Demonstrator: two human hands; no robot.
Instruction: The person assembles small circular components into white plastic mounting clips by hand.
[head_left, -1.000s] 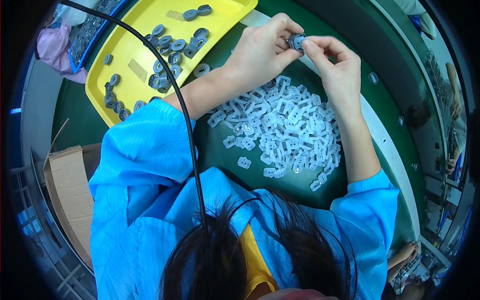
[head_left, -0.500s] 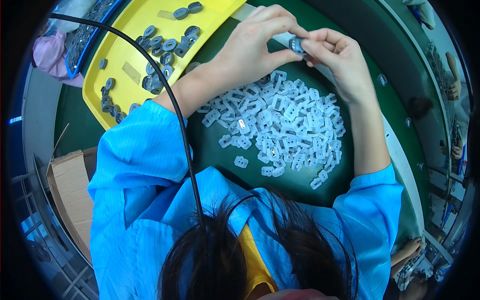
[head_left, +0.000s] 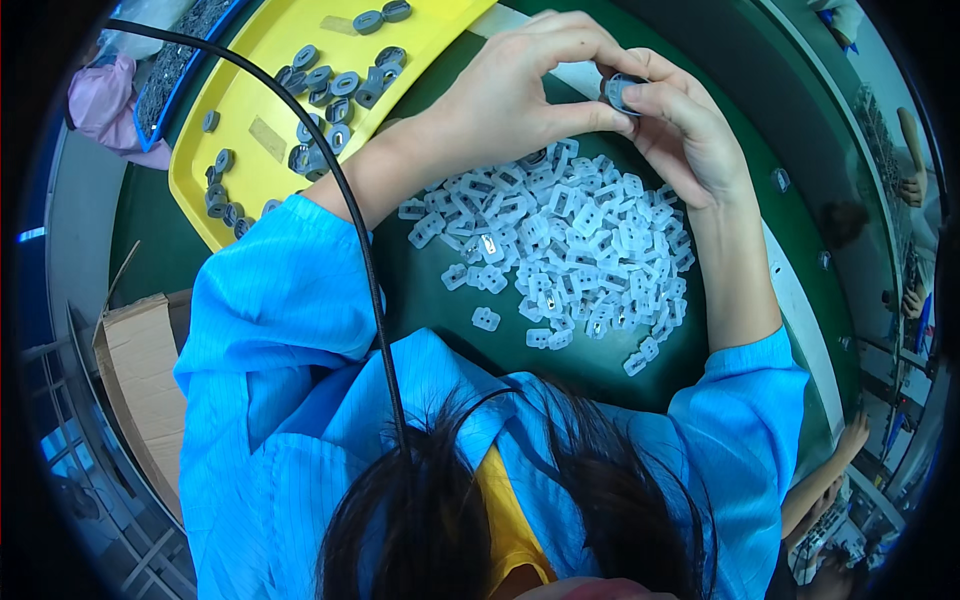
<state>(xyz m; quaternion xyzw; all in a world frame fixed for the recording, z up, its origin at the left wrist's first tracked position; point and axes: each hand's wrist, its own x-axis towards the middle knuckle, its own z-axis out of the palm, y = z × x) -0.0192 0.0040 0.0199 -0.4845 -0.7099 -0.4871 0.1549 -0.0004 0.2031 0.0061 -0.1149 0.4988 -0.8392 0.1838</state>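
You are pinching a small grey round part (head_left: 618, 92) between the fingertips of both hands — your left hand (head_left: 510, 95) and right hand (head_left: 685, 135) are each closing their grip on it. You are holding it above the pile of white plastic clips (head_left: 570, 250) on the green bench (head_left: 440, 300) — the yellow tray (head_left: 250, 100) of grey parts is lying to your left.
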